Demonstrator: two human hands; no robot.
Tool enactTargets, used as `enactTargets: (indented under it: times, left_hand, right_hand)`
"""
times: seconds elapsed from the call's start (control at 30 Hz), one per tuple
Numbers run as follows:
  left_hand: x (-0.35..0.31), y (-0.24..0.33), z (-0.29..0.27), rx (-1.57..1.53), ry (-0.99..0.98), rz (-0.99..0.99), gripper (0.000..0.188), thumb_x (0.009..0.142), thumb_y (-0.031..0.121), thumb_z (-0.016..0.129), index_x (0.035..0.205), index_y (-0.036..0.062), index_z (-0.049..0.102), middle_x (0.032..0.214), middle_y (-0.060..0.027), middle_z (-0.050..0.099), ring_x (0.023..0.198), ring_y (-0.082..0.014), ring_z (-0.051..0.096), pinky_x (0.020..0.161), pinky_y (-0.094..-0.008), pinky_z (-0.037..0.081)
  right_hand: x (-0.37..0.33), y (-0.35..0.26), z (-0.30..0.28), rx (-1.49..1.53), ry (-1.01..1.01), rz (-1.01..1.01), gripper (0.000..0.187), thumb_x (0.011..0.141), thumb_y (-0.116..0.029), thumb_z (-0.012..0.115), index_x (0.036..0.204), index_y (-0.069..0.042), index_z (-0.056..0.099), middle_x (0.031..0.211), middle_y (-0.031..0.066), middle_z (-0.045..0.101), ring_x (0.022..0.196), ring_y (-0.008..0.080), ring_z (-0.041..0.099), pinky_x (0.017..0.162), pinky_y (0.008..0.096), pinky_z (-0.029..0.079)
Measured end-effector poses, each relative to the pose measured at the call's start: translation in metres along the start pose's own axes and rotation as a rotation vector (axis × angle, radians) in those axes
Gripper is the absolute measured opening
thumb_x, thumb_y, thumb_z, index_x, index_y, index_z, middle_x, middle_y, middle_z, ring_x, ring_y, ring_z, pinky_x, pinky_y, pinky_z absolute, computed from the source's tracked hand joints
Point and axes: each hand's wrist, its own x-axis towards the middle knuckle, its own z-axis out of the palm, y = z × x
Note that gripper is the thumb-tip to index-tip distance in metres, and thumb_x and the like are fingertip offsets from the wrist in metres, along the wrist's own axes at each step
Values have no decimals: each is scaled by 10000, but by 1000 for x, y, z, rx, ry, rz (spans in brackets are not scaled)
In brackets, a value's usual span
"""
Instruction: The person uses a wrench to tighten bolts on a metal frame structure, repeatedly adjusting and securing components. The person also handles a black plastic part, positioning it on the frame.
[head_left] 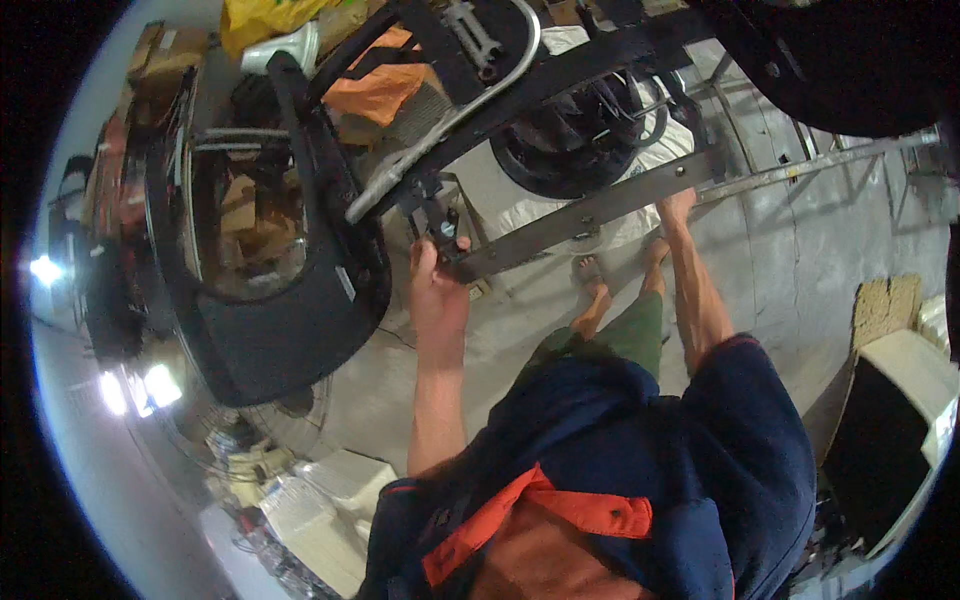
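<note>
A flat dark metal bar (590, 213) with several round holes slants across in front of me, its right end higher in the picture. My left hand (438, 295) is closed around the bar's left end, where a small dark bracket with a bolt (446, 230) sits between thumb and fingers. At the other end my right hand (677, 208) grips the bar's lower edge; its fingertips are hidden behind it. Just beyond the bar rises a black metal frame (545, 85), with a silver curved tube (440, 135) running along it.
To the left stands a black chair-like frame (270, 340). A black round object (570, 150) rests on white sacking behind the bar. Cardboard boxes (240, 205) and an orange bag (375, 85) lie further back. Pale boxes (335, 500) are at lower left, and a metal rail (820, 165) runs right.
</note>
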Motion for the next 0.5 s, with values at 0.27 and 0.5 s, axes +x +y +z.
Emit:
enactTargets:
  times: [0.27, 0.5]
  left_hand:
    - [-9, -2, 7, -79, 35, 19, 124, 990, 176, 612, 1043, 73, 569, 973, -69, 641, 905, -177, 643, 834, -347, 538]
    - [4, -2, 0, -56, 198, -63, 142, 984, 192, 636, 1052, 72, 601, 968, -58, 652, 866, -214, 646, 777, -384, 560]
  right_hand:
    - [-145, -219, -204, 935, -663, 134, 216, 864, 6, 672, 1064, 87, 688, 949, 134, 735, 898, 216, 713, 860, 327, 558]
    - [-105, -376, -171, 622, -772, -209, 243, 882, -11, 691, 1116, 52, 689, 964, 141, 747, 870, 206, 726, 772, 311, 581]
